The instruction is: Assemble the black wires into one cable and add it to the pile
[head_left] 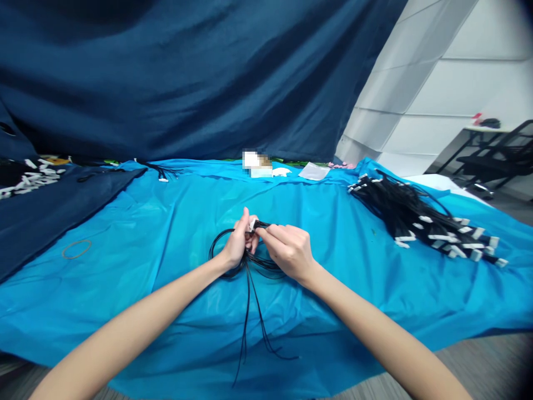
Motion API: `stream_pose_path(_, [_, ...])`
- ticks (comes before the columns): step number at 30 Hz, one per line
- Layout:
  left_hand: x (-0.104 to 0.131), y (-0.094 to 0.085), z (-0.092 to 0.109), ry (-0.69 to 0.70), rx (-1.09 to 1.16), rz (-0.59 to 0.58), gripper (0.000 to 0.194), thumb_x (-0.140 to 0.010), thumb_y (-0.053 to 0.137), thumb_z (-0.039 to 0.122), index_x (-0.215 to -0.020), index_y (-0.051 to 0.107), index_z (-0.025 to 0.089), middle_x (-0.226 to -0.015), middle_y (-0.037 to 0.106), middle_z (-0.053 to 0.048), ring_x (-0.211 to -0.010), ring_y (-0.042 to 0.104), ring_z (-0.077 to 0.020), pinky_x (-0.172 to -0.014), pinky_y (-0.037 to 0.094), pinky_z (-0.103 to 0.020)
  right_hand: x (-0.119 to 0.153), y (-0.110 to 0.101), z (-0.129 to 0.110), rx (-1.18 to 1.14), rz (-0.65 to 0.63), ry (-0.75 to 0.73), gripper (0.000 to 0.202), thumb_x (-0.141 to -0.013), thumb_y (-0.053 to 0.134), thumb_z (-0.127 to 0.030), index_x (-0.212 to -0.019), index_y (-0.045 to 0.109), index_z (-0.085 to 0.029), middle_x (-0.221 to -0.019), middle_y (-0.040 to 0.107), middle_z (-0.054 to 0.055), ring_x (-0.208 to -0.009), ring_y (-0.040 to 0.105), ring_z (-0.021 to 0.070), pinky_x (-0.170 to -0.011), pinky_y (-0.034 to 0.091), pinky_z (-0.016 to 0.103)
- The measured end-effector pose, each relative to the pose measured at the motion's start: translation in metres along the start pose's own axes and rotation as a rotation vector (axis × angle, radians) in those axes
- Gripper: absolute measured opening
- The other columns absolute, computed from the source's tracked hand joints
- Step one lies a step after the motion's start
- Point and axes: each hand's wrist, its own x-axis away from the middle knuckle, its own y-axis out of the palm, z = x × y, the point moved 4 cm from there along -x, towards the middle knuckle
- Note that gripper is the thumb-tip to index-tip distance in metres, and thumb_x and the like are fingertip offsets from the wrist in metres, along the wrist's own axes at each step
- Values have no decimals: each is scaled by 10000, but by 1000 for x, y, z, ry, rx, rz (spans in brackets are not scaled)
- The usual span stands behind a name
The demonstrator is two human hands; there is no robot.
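A coil of thin black cables (266, 265) hangs between my hands over the blue cloth, its loose ends trailing down toward the front. My left hand (239, 242) is closed around the cables, thumb pointing up. Between the two hands shows a small white connector (252, 224) with a black part beside it. My right hand (289, 249) pinches the black cable ends at that connector, fingers bent. The fingertips partly hide where the cables meet the connector.
Blue cloth (137, 239) covers the table. At the right lies a big bundle of black cables with white connectors (400, 208). A similar pile (37, 176) is at the far left. A rubber band (76, 249) lies left, a clear bag (314, 171) at the back.
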Motion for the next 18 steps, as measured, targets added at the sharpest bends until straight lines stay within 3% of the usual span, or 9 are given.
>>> stream_pose_path(10, [1, 5, 4, -52, 60, -10, 554, -768, 259, 678, -558, 361, 176, -320, 318, 55, -264, 321, -53, -329, 133, -190, 0, 0, 1, 13, 15, 3, 121, -825, 515, -131, -813, 635, -130, -588, 568, -1, -548, 418, 99, -514, 282, 264])
stream_pose_path(13, [-2, 5, 3, -106, 203, 10, 531, -757, 322, 670, -564, 347, 176, -362, 312, 65, -278, 314, -47, -319, 155, -179, -4, -5, 0, -31, 62, 32, 123, -786, 576, -174, -887, 638, -142, -760, 645, 37, -706, 490, 138, -615, 377, 269])
stream_pose_path(16, [-5, -1, 1, -174, 360, 59, 527, -745, 378, 656, -542, 335, 171, -402, 333, 57, -302, 299, -35, -321, 177, -173, -6, -9, -7, -163, 84, -82, 218, -781, 591, -243, -983, 617, -165, -940, 650, 60, -942, 521, 190, -778, 433, 339])
stream_pose_path(18, [-7, -6, 0, -201, 362, 96, 544, -770, 331, 647, -517, 353, 166, -387, 369, 33, -306, 311, -41, -327, 190, -178, -5, -9, -13, -264, 72, -222, 214, -788, 586, -243, -978, 610, -149, -932, 650, 57, -974, 534, 171, -827, 457, 335])
